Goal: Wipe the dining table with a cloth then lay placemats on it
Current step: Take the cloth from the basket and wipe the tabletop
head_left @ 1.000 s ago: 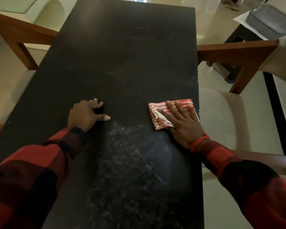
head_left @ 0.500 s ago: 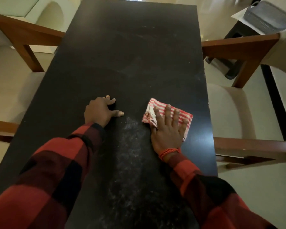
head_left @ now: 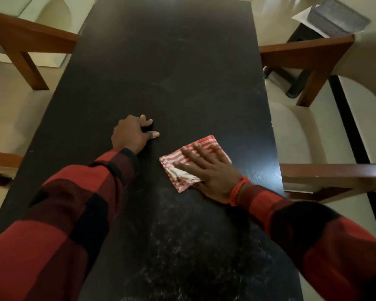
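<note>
A long black dining table [head_left: 172, 61] runs away from me, with pale dusty smears on its near half. A folded red-and-white striped cloth [head_left: 204, 144] lies flat on the table, right of centre. My right hand [head_left: 206, 168] presses down on the cloth with the fingers spread. My left hand [head_left: 132, 133] rests on the bare tabletop to the left of the cloth, fingers curled under and the thumb out, holding nothing. No placemats are in view.
Wooden armchairs with cream cushions stand along both long sides: one at the left [head_left: 28, 42], one at the right [head_left: 308, 131]. A dark side table at the far right carries a grey woven tray [head_left: 339, 16] on white paper.
My right hand has swept the cloth left toward the table's middle, then back toward me and to the right. My left hand has stayed planted on the table.
</note>
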